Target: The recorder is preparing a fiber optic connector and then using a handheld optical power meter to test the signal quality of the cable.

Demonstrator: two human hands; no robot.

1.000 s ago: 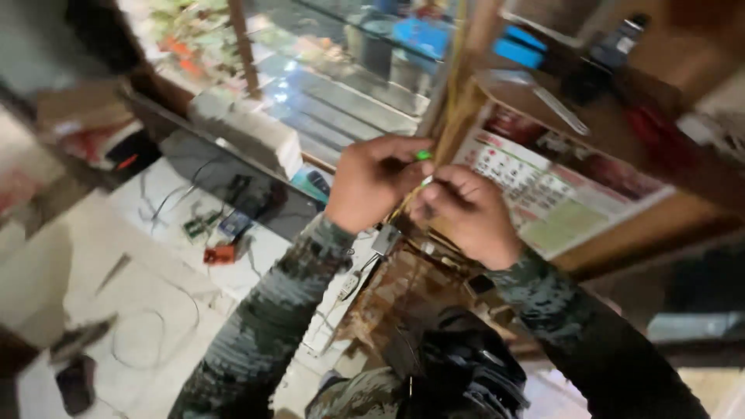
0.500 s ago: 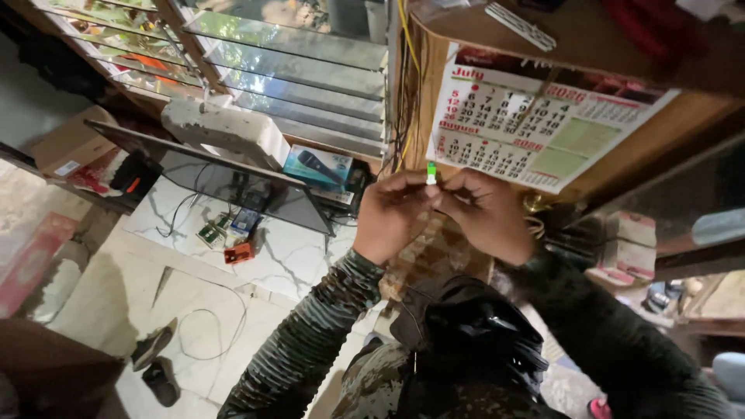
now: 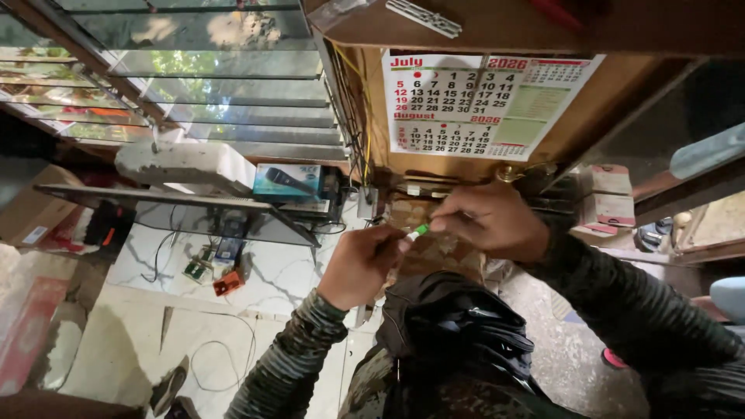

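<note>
Left hand [image 3: 363,265]: raised, fingers curled in a pinch, sleeved forearm angled up from below. Right hand [image 3: 487,222]: raised opposite, fingertips pinched, nearly meeting the left; sleeved arm bent.

Hands [image 3: 365,264] lowered below calendar [image 3: 481,105]; view tilted up.

Left hand [image 3: 361,264] and right hand [image 3: 489,225] pinch a small green-tipped piece [image 3: 417,231] | wall calendar [image 3: 481,105] above | black bag [image 3: 450,326] below

green-tipped tool [image 3: 417,231], camouflage sleeves [image 3: 295,349], red-and-white calendar [image 3: 473,105]
</note>
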